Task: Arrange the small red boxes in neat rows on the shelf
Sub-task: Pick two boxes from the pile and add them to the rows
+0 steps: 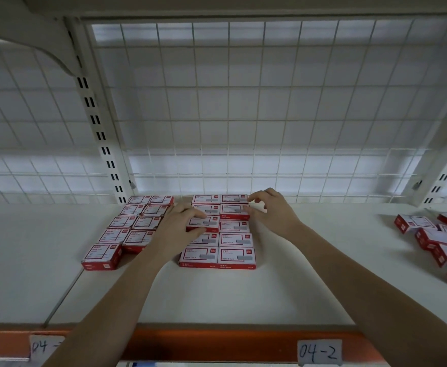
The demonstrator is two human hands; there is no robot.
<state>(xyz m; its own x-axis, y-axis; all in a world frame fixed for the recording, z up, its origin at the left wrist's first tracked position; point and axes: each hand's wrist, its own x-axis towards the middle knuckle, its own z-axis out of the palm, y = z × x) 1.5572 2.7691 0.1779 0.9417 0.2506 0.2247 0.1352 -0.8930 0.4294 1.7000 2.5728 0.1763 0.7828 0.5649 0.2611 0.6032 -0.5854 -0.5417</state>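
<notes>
Red boxes (218,233) with white tops lie flat on a white shelf (243,295). They sit in two blocks near the back. One block is in the middle, two boxes wide, with its rows touching. The other block (133,229) is just to its left, also two boxes wide, and it slants a bit. One box (103,256) at the front of that left block sticks out more than the rest.

Both hands reach over the middle block. The left hand (176,229) lies on the block's left side, and its fingers (195,214) curl over a box (203,224) in the left row. That box looks a bit higher than the ones beside it. The right hand (272,211) is at the block's back right corner. Its fingers are bent, and the thumb and a fingertip touch the edge of a box (234,211) there.

More red boxes lie in a loose heap (439,239) far off to the right, well apart from the blocks.

White wire mesh (243,102) stands behind the shelf. An orange bar (217,343) runs along the front, with a label (319,352) that says 04-2.
</notes>
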